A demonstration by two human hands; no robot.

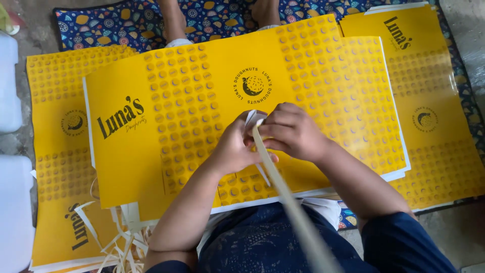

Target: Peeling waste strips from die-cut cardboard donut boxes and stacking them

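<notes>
Both hands meet over the middle of a large yellow printed sheet (166, 151) that lies on top of a stack of like sheets. The left hand (233, 149) and the right hand (292, 132) are each pinched shut on a pale paper strip (283, 194), which runs from their fingers down toward the camera. Loose strip trimmings (121, 242) lie at lower left beside the stack, over a patterned mat (126, 23).

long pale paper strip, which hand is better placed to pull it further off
Right, probably. The right hand pinches the long pale paper strip at its top end, while the left hand rests beside it on the yellow printed sheet.
</notes>
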